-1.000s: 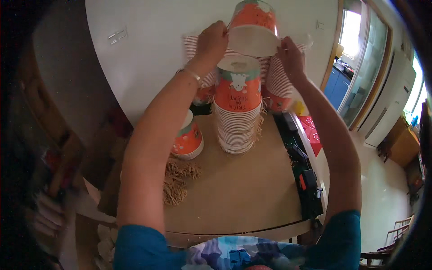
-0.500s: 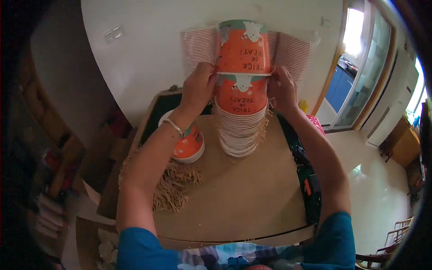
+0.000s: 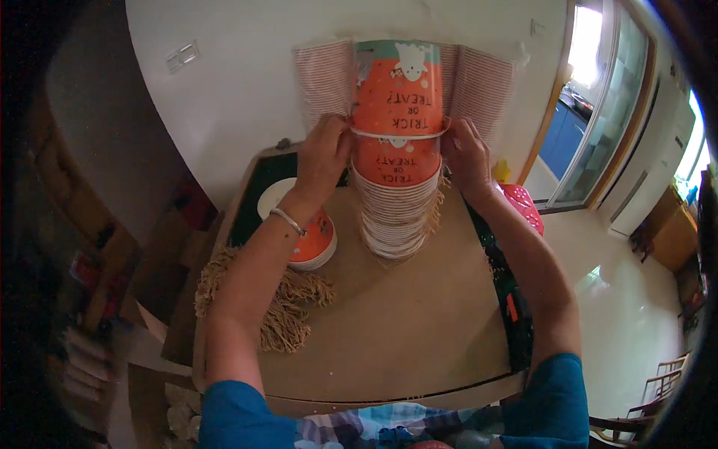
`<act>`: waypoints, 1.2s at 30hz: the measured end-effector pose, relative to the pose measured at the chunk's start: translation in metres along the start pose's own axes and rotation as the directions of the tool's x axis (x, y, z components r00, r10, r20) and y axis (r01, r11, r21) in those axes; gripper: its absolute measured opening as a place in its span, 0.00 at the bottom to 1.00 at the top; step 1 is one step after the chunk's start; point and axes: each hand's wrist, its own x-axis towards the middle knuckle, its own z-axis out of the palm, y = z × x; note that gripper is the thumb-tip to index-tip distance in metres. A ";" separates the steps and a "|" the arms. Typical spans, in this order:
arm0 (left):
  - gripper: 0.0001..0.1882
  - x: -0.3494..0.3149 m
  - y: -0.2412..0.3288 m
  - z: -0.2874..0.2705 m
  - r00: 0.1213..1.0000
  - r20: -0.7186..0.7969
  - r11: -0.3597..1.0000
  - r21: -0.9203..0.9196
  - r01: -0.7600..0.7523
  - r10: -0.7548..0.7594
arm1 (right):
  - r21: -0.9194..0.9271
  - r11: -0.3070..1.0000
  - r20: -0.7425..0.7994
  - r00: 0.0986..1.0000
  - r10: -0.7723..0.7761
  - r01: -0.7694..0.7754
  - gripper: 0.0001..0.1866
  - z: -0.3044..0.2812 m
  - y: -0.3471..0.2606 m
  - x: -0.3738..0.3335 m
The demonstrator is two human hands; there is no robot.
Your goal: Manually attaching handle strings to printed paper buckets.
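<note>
Closest to me on the desk (image 3: pixel 396 322) is a heap of brown cord (image 3: pixel 286 318), then a short tub (image 3: pixel 318 243) off left. Beyond that, the tall stack (image 3: pixel 396 217), with an orange bucket (image 3: pixel 396 86) upside down over its top. My left hand (image 3: pixel 323 153) and right hand (image 3: pixel 468 157) have fingers curled in, pinching the bucket's rim (image 3: pixel 396 136), 1 per side. Wrapped stacks (image 3: pixel 486 90) behind, near the wall (image 3: pixel 239 97).
</note>
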 end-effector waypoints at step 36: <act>0.14 -0.051 -0.019 0.012 0.983 0.089 0.950 0.256 -0.179 0.161 | 0.060 0.998 0.070 0.997 0.023 -0.027 0.12 -0.002 0.009 -0.046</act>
